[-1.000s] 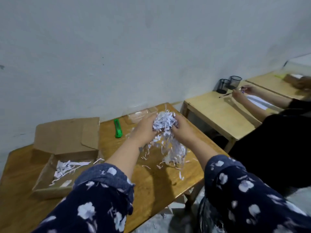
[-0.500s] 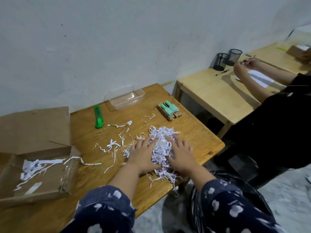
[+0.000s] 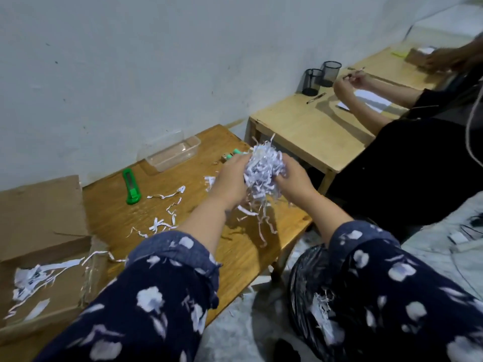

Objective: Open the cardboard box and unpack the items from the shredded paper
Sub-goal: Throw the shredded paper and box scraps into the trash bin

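Left hand (image 3: 231, 178) and right hand (image 3: 292, 178) are cupped together around a wad of shredded paper (image 3: 264, 168), lifted above the table (image 3: 248, 246). Box (image 3: 41, 257) sits open at my left, only a few strips inside. Looks like cleanup after unpacking. I reckon the next move is to dump the wad into the black bag (image 3: 308, 278) below the table edge, keeping the squeeze tight so strands don't shed.

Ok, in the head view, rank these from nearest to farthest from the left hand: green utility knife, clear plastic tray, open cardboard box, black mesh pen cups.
From the left hand:
1. Clear plastic tray, just beyond it toward the wall.
2. Green utility knife, to its left on the table; close to the tray's rank, hard to separate.
3. Open cardboard box, far left.
4. Black mesh pen cups, on the next table, right.
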`<state>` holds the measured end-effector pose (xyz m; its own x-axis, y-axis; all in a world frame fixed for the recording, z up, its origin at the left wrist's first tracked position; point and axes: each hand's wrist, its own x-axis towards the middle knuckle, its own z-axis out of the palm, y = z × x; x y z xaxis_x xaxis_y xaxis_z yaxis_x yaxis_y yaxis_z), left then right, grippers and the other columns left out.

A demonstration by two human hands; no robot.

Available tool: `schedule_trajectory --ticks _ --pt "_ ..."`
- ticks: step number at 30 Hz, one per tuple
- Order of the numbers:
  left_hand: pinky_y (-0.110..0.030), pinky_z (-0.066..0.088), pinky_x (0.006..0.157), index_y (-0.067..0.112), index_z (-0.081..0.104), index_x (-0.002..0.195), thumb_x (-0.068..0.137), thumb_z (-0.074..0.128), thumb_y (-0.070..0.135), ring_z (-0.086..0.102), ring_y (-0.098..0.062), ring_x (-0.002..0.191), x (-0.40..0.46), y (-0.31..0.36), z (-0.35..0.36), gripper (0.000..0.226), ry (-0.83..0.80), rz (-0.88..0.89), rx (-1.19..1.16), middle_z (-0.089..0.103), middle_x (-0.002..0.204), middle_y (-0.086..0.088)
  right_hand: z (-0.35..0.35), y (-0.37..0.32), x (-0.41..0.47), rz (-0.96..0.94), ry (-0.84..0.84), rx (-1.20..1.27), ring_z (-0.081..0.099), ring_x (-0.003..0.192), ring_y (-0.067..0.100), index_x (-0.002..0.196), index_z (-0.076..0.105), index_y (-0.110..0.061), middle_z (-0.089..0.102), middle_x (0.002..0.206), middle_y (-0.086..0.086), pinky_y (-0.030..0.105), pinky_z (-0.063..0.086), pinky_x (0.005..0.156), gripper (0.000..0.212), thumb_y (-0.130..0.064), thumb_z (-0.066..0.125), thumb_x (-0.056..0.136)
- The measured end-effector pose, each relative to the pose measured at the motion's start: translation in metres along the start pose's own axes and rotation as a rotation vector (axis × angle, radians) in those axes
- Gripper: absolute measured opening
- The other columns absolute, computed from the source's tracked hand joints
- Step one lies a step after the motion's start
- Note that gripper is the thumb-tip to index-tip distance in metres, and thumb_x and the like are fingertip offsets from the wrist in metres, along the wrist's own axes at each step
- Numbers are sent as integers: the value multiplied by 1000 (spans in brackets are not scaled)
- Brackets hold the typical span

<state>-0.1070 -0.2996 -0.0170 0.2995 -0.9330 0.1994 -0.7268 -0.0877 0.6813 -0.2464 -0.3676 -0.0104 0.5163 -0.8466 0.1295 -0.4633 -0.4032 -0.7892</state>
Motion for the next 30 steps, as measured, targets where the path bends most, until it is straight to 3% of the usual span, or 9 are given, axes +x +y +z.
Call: schedule_trajectory --ticks 3,8,12,17,21,26,28,30 --pt "-23 32 101 11 50 136 77 74 2 49 -25 122 17 38 27 65 -44 93 8 53 132 -10 -44 17 -13 37 117 -13 55 109 20 121 59 -15 62 119 8 25 38 85 37 -4 55 85" --pt "-43 44 101 17 49 137 77 73 6 51 -29 120 22 87 119 66 -218 176 -27 52 129 -11 -110 76 -62 174 231 -116 55 106 24 118 58 -9 61 115 14 27 39 81 35 -4 56 84" --pt "-41 45 96 16 50 135 78 76 15 52 -27 115 2 121 198 63 -362 228 -103 53 122 -9 -141 142 -108 351 271 -122 55 105 27 119 57 -12 58 113 13 27 39 82 38 -1 54 83" --pt "-36 41 101 15 46 139 76 73 2 48 -23 120 -24 133 286 70 -564 194 -118 51 124 -6 -149 228 -157 572 266 -111 51 110 26 126 53 -15 56 119 13 24 35 84 48 1 49 81" --pt "-41 40 104 13 47 139 71 77 6 47 -26 123 -46 110 359 74 -703 108 -81 52 128 -9 -129 299 -187 658 236 -38 53 110 26 121 58 -11 61 117 13 22 35 83 47 3 50 77" --pt "-42 38 106 18 38 144 73 74 11 41 -25 129 -85 35 467 80 -867 -6 50 45 139 -6 -70 411 -226 769 140 81 63 81 19 96 66 -13 70 88 4 32 48 71 22 -7 56 78" --pt "-41 37 107 24 34 145 73 73 16 39 -25 132 -99 9 491 83 -942 -49 92 42 143 -3 -45 443 -242 841 87 96 64 87 20 98 67 -15 70 92 4 28 48 72 25 -7 59 76" --pt "-41 35 109 26 32 146 71 73 21 37 -24 135 -118 -19 521 86 -1008 -94 122 38 148 -2 -14 482 -261 940 20 115 63 101 23 113 64 -18 67 107 6 22 46 76 37 -14 62 77"
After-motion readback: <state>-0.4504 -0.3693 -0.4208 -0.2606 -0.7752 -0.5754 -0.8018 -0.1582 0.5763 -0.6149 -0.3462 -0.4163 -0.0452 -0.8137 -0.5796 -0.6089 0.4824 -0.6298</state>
